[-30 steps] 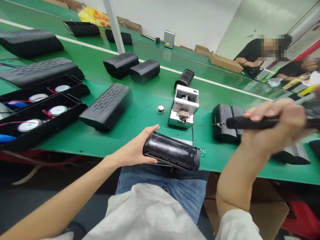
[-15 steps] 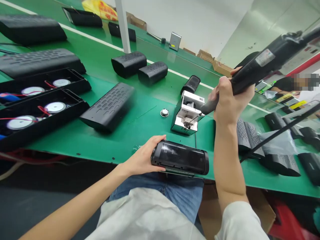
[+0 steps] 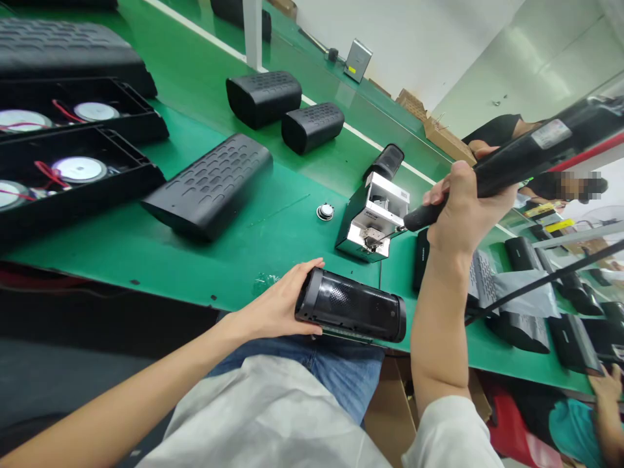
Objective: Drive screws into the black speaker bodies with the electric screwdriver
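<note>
My left hand [image 3: 283,302] grips the left end of a glossy black speaker housing [image 3: 355,307], which lies on its side at the table's front edge. My right hand [image 3: 465,205] is wrapped round a black electric screwdriver [image 3: 517,153] with a white label. The screwdriver slants down to the left, its tip close to the metal screw feeder [image 3: 373,218]. Left of the feeder, a small round silver part [image 3: 324,212] rests on the green mat.
A black patterned shell [image 3: 212,185] and open housings with white round speakers [image 3: 80,169] lie at left. Two shells [image 3: 312,127] stand behind. More shells [image 3: 524,331] are at right, near a black bar [image 3: 546,279]. Another person's hand [image 3: 607,387] shows at lower right.
The view has shifted, so the housings at left sit further out of frame. The screwdriver stays in my right hand near the feeder, and my left hand keeps its hold on the speaker housing.
</note>
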